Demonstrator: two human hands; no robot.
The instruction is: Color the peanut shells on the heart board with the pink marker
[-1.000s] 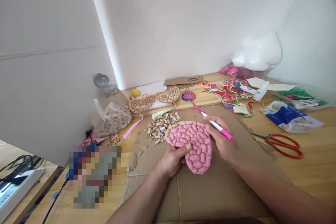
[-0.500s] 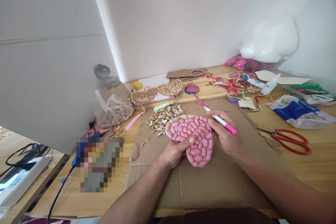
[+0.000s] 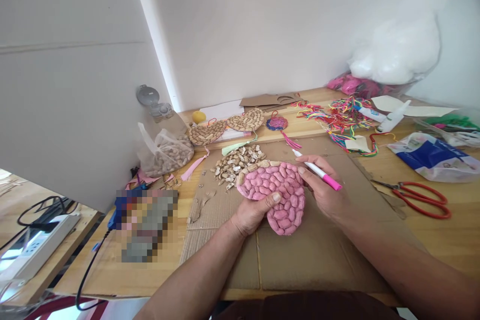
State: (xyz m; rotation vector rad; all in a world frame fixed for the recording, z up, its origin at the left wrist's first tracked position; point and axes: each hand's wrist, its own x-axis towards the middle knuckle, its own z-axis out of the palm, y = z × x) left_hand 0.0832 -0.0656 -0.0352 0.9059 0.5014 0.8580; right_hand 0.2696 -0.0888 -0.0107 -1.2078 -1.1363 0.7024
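A heart-shaped piece covered in peanut shells (image 3: pixel 287 210) is coloured mostly pink, with a bare tan row along its upper left edge. My left hand (image 3: pixel 257 212) grips it at the lower left, thumb pressed on the face. In my right hand (image 3: pixel 322 182) is a white marker with a pink end (image 3: pixel 318 171), its pale tip pointing up and left, off the shells. That same hand's fingers also touch the heart's right edge. Behind the heart lies a pile of loose peanut shells (image 3: pixel 240 162) on a cardboard sheet (image 3: pixel 300 270).
Red-handled scissors (image 3: pixel 422 197) and a blue-and-white packet (image 3: pixel 431 157) lie at right. Tangled coloured cords (image 3: pixel 341 115) and a glue bottle (image 3: pixel 393 117) sit behind. Tasselled peanut-shell ornaments (image 3: pixel 245 120) rest along the back. A bag of peanuts (image 3: pixel 165 152) and a power strip (image 3: pixel 41 242) stand left.
The view has shifted slightly, so the surroundings appear a little further right. Both hands keep their hold on the heart and the marker, with almost no movement.
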